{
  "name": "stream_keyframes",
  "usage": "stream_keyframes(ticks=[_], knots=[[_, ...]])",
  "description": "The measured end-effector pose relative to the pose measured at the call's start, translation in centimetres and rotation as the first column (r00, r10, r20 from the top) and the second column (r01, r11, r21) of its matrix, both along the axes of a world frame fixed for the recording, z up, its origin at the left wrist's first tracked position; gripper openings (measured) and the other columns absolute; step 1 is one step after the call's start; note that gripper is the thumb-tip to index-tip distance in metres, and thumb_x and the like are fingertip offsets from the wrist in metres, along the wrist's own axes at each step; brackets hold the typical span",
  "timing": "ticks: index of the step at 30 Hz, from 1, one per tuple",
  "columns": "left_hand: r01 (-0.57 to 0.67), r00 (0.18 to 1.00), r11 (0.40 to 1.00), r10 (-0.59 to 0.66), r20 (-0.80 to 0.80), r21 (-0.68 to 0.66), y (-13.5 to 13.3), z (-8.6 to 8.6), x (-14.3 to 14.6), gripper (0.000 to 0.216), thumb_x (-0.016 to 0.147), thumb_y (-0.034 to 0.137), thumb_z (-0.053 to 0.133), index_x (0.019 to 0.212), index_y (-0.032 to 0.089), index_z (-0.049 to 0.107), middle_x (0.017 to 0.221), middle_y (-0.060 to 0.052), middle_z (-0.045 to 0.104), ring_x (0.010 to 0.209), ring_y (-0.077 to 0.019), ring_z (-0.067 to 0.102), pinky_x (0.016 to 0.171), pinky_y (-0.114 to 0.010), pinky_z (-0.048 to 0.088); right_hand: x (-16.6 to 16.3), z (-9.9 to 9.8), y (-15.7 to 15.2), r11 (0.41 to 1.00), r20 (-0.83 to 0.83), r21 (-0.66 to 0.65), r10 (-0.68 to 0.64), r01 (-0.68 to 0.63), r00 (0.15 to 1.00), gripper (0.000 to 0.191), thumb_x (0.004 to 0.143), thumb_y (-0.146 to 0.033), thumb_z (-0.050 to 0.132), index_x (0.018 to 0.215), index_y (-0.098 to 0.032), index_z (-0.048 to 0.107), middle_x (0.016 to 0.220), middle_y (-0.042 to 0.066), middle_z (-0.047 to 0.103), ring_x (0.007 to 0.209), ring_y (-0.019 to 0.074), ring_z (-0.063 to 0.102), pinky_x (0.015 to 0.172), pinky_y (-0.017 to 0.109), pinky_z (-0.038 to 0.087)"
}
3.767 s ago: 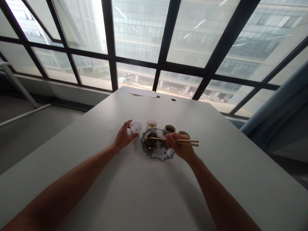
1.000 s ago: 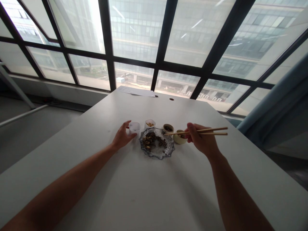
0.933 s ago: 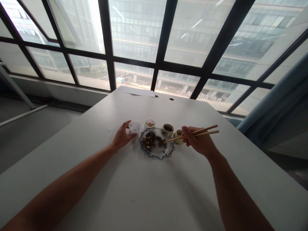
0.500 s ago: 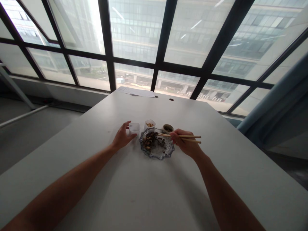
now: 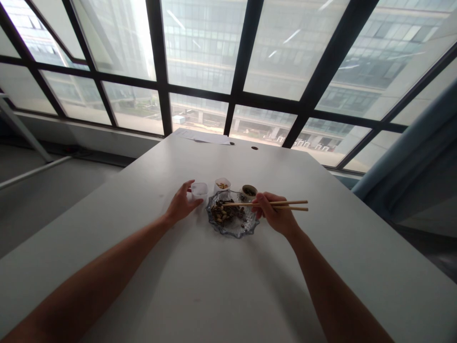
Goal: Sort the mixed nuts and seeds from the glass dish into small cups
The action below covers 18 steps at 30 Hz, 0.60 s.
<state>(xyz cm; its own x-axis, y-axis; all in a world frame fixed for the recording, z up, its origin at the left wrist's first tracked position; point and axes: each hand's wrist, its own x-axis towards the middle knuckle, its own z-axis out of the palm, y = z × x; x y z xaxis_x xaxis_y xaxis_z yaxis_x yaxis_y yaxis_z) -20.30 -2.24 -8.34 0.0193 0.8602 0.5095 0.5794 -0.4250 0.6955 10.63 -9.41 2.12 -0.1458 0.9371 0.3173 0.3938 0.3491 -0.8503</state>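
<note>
My left hand (image 5: 181, 204) curls its thumb and fingers around the left side of a small clear plastic cup (image 5: 199, 190) standing on the table. Whether the cup holds anything is hard to see. A pair of wooden chopsticks (image 5: 291, 202) is gripped in my right hand (image 5: 273, 212). Their tips reach left into a scalloped glass bowl (image 5: 237, 234), among a heap of brown and dark pieces that look like nuts or seeds (image 5: 222, 215). Behind the bowl stand a white cup with tan pieces (image 5: 222, 185) and a round olive-coloured cup (image 5: 249, 191) with dark contents.
All of this stands on a white table (image 5: 214, 286). Sheets of paper (image 5: 203, 136) lie at its far edge near a round hole (image 5: 254, 148). Large dark-framed windows rise beyond, with a blue curtain (image 5: 410, 138) at the right.
The chopstick tips have moved left and a little down over the heap in the bowl, and their back ends stick out further right. My left hand stays at the cup.
</note>
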Motion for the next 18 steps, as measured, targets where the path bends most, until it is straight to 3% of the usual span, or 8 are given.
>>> stream_keyframes(ticks=[4, 6, 10, 12, 15, 18], knots=[[-0.001, 1.000, 1.000, 0.001, 0.004, -0.021, 0.0, 0.0, 0.0, 0.074, 0.071, 0.042, 0.076, 0.136, 0.019, 0.047, 0.123, -0.013, 0.065, 0.102, -0.0257, 0.066, 0.090, -0.044, 0.054, -0.4, 0.1, -0.3, 0.985, 0.002, -0.136, 0.110, -0.109, 0.994, 0.063, 0.081, -0.078, 0.054, 0.066, -0.018, 0.065, 0.048, 0.004, 0.063, 0.038, 0.0140, 0.055, 0.037, 0.024, 0.045], [0.003, 1.000, 1.000, -0.003, 0.006, -0.023, 0.0, 0.1, 0.0, 0.074, 0.072, 0.042, 0.076, 0.136, 0.020, 0.047, 0.123, -0.013, 0.065, 0.102, -0.0254, 0.066, 0.089, -0.043, 0.054, -0.8, -0.3, -0.4, 0.984, 0.022, -0.137, 0.117, -0.113, 0.993, 0.062, 0.082, -0.078, 0.053, 0.066, -0.019, 0.065, 0.050, 0.004, 0.064, 0.038, 0.0138, 0.055, 0.037, 0.024, 0.044], [0.010, 1.000, 1.000, -0.010, 0.008, -0.016, -0.1, 0.2, 0.1, 0.074, 0.071, 0.043, 0.077, 0.135, 0.021, 0.048, 0.122, -0.013, 0.066, 0.101, -0.0251, 0.066, 0.087, -0.043, 0.055, -1.1, -0.7, -0.3, 0.995, 0.152, 0.000, 0.103, -0.104, 0.983, 0.052, 0.089, -0.067, 0.054, 0.067, -0.021, 0.064, 0.054, 0.002, 0.063, 0.046, 0.0137, 0.058, 0.043, 0.024, 0.045], [0.008, 1.000, 1.000, -0.008, 0.009, -0.018, -0.1, 0.2, 0.1, 0.074, 0.071, 0.043, 0.077, 0.136, 0.021, 0.048, 0.123, -0.013, 0.066, 0.101, -0.0251, 0.066, 0.087, -0.043, 0.055, -0.9, -0.5, -0.3, 0.995, 0.202, 0.092, 0.029, -0.049, 0.979, 0.051, 0.092, -0.064, 0.052, 0.066, -0.021, 0.063, 0.055, 0.002, 0.062, 0.047, 0.0141, 0.058, 0.045, 0.024, 0.045], [0.008, 1.000, 1.000, -0.008, 0.003, -0.018, -0.1, 0.3, 0.1, 0.074, 0.071, 0.043, 0.077, 0.135, 0.020, 0.048, 0.122, -0.013, 0.066, 0.101, -0.0254, 0.066, 0.087, -0.043, 0.055, -0.5, 0.0, -0.4, 0.977, 0.174, 0.189, -0.135, 0.101, 0.975, 0.053, 0.095, -0.063, 0.047, 0.066, -0.021, 0.061, 0.061, 0.006, 0.067, 0.050, 0.0161, 0.061, 0.046, 0.026, 0.046], [0.006, 1.000, 1.000, -0.006, -0.003, -0.011, -0.1, 0.3, 0.1, 0.074, 0.071, 0.044, 0.077, 0.135, 0.021, 0.048, 0.121, -0.012, 0.066, 0.101, -0.0259, 0.067, 0.087, -0.043, 0.055, -0.7, -0.2, -0.4, 0.975, 0.154, 0.186, -0.152, 0.123, 0.976, 0.051, 0.094, -0.063, 0.048, 0.069, -0.021, 0.063, 0.061, 0.006, 0.068, 0.049, 0.0165, 0.062, 0.047, 0.027, 0.047]])
